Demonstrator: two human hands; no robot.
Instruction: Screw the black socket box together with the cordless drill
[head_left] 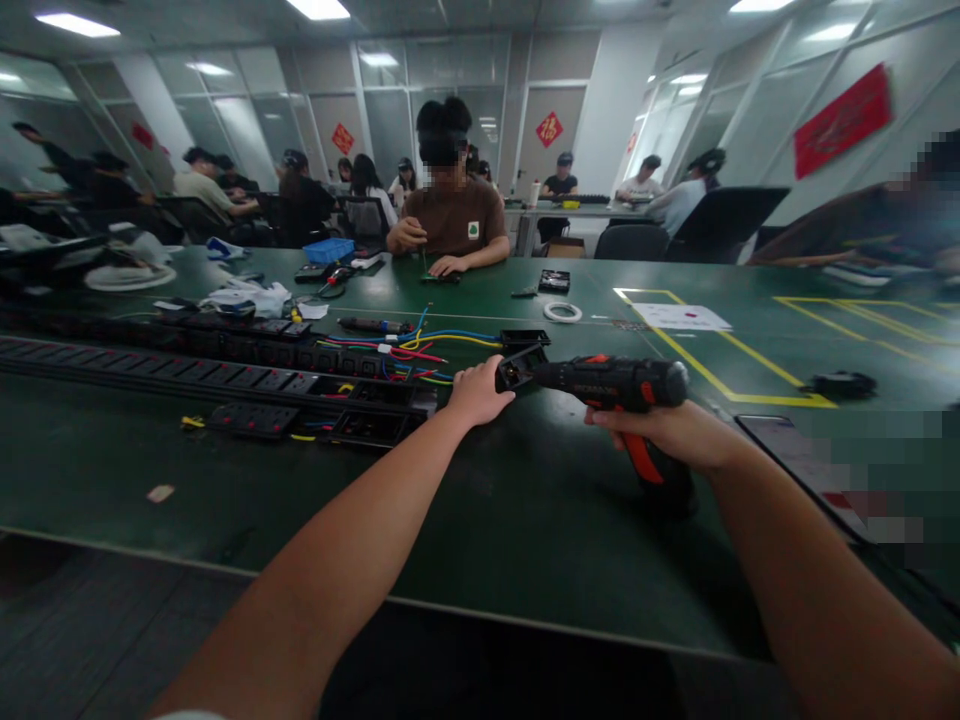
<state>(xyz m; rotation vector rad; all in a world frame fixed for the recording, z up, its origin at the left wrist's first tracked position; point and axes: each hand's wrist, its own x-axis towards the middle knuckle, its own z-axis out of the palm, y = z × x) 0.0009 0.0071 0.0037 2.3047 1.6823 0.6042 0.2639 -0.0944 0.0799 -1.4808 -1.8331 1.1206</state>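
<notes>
My left hand [482, 391] is closed around a small black plastic housing [523, 370], tilted up off the table. In my right hand [667, 432] is a black and orange cordless drill [619, 383], held by its grip and pointing left. The drill's front end meets the housing's right side; whether a bit sits inside it I cannot tell. Just behind lies another black frame [525, 338] with blue and yellow wires [457, 336] running to it. Left of my left hand rest long black power strips [187, 365] and an open black end box [367, 428].
Across the green table [480, 540] a person [450, 215] works on a small part. A white cable roll [562, 312], a paper sheet [682, 316] and a blue basket [328, 250] lie farther back. A tablet-like device [806, 470] sits by my right forearm.
</notes>
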